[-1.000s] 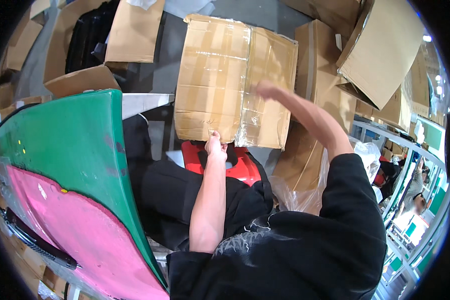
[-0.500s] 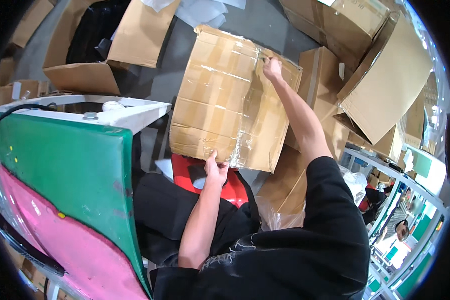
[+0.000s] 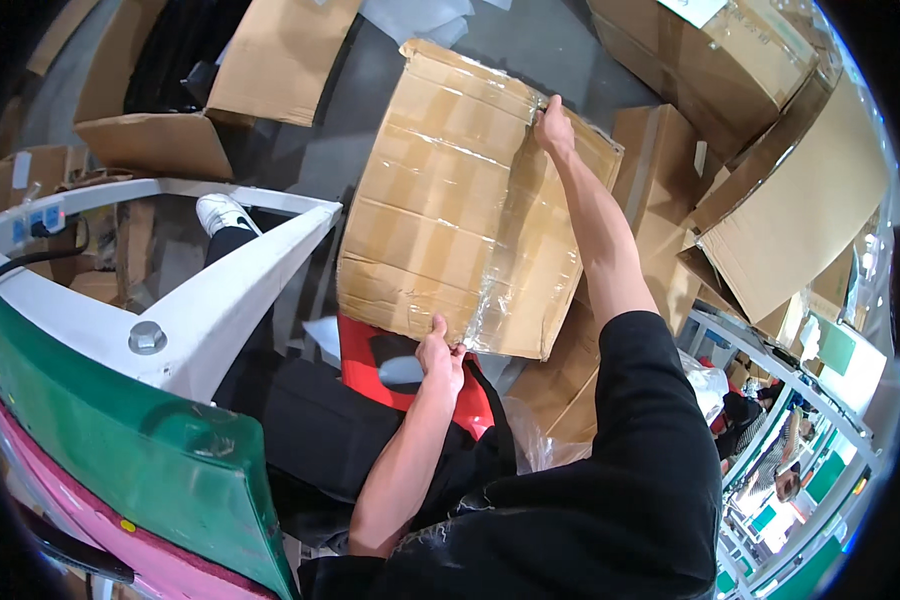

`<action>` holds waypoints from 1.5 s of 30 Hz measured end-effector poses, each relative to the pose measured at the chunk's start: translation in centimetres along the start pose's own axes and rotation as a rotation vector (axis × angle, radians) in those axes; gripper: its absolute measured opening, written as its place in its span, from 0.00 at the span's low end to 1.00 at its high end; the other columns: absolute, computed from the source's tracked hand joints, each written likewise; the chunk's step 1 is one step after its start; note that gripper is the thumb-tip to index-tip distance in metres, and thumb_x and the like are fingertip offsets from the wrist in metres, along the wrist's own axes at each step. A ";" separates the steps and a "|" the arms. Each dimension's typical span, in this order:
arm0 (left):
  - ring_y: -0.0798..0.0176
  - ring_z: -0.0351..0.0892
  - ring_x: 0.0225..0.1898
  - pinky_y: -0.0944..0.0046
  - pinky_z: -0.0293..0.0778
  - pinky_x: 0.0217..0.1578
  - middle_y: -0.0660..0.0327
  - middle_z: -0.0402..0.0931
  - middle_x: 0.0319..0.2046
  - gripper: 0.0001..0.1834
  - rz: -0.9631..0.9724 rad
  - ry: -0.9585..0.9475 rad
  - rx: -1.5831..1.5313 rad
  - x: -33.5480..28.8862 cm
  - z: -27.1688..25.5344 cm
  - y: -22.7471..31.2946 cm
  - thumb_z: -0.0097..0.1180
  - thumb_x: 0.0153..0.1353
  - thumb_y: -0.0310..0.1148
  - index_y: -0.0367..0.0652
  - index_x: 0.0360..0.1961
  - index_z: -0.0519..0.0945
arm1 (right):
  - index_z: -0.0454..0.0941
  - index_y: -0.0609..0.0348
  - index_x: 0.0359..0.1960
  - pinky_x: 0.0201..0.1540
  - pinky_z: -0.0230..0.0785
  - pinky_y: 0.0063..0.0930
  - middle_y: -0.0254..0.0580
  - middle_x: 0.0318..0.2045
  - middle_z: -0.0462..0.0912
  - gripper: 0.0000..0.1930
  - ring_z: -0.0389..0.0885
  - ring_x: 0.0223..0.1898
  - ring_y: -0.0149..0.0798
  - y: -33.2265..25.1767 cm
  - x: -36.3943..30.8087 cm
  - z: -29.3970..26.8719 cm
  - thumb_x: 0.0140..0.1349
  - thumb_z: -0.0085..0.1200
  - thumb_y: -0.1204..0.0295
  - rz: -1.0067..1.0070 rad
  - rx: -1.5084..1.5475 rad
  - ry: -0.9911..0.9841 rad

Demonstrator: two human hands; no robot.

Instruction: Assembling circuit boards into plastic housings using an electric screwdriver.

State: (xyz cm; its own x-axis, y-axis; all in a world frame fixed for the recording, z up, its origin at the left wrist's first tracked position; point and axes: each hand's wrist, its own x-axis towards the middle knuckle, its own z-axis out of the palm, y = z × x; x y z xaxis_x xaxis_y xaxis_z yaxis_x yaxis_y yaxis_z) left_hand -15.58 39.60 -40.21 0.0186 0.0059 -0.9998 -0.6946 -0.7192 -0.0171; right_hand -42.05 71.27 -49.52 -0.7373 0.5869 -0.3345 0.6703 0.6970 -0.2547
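Taped cardboard carton (image 3: 430, 190) located between the two hands, near edge overlying a red plastic item (image 3: 358, 358). Left hand (image 3: 440, 362) pinches that edge, thumb on top; right hand (image 3: 554, 128) is closed on the far edge at the taped seam, fingertips hidden. Risk: the left hold is narrow, so a hard right-hand pull could twist the carton loose; creased board may tear beside the clear tape (image 3: 487, 305)

An open brown carton (image 3: 155, 145) stands beyond a white frame (image 3: 232, 285).
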 end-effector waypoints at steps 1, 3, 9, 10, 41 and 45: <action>0.68 0.66 0.24 0.66 0.63 0.21 0.66 0.74 0.32 0.12 -0.006 -0.010 -0.008 -0.1 0.0 0.0 0.60 0.61 0.39 0.49 0.42 0.75 | 0.60 0.55 0.47 0.46 0.67 0.53 0.67 0.40 0.78 0.16 0.77 0.43 0.66 0.3 0.0 0.4 0.64 0.47 0.62 -0.023 0.029 0.010; 0.67 0.67 0.25 0.66 0.63 0.21 0.65 0.75 0.33 0.13 0.005 -0.008 -0.011 0.0 0.3 -0.1 0.60 0.61 0.39 0.49 0.43 0.75 | 0.60 0.56 0.46 0.45 0.67 0.52 0.65 0.38 0.78 0.15 0.77 0.42 0.65 1.2 0.3 0.8 0.64 0.47 0.63 -0.091 0.099 0.014; 0.66 0.69 0.26 0.67 0.63 0.20 0.63 0.75 0.34 0.14 0.017 0.014 -0.028 0.1 0.3 0.3 0.58 0.62 0.40 0.47 0.45 0.73 | 0.60 0.60 0.49 0.43 0.67 0.49 0.62 0.35 0.77 0.17 0.76 0.38 0.60 3.4 0.9 1.7 0.65 0.45 0.64 -0.244 0.093 -0.172; 0.66 0.69 0.26 0.67 0.63 0.20 0.63 0.75 0.34 0.14 0.020 0.012 -0.027 0.1 0.3 0.3 0.58 0.62 0.40 0.47 0.45 0.73 | 0.60 0.60 0.49 0.43 0.67 0.49 0.62 0.35 0.77 0.17 0.76 0.38 0.60 3.3 0.7 1.6 0.65 0.45 0.64 -0.245 0.096 -0.169; 0.67 0.65 0.20 0.67 0.65 0.19 0.64 0.70 0.27 0.12 0.030 -0.053 -0.010 1.7 0.7 -0.4 0.60 0.61 0.38 0.44 0.39 0.74 | 0.66 0.65 0.45 0.48 0.67 0.51 0.68 0.39 0.78 0.15 0.77 0.45 0.65 1.7 -13.0 7.2 0.62 0.45 0.66 0.009 0.107 -0.076; 0.68 0.65 0.20 0.68 0.64 0.19 0.63 0.71 0.28 0.12 0.035 0.022 0.005 1.0 0.8 0.0 0.60 0.61 0.38 0.43 0.39 0.74 | 0.67 0.65 0.42 0.46 0.69 0.48 0.65 0.37 0.78 0.14 0.78 0.41 0.61 2.5 -13.2 6.4 0.61 0.46 0.67 -0.058 0.187 -0.110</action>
State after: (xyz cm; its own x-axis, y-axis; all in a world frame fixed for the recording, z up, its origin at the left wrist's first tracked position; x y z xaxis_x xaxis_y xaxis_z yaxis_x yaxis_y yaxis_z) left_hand -16.15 40.17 -41.25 0.0098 -0.0348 -0.9993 -0.6989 -0.7150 0.0181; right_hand -30.07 62.65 -51.54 -0.7681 0.4924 -0.4093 0.6388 0.6336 -0.4364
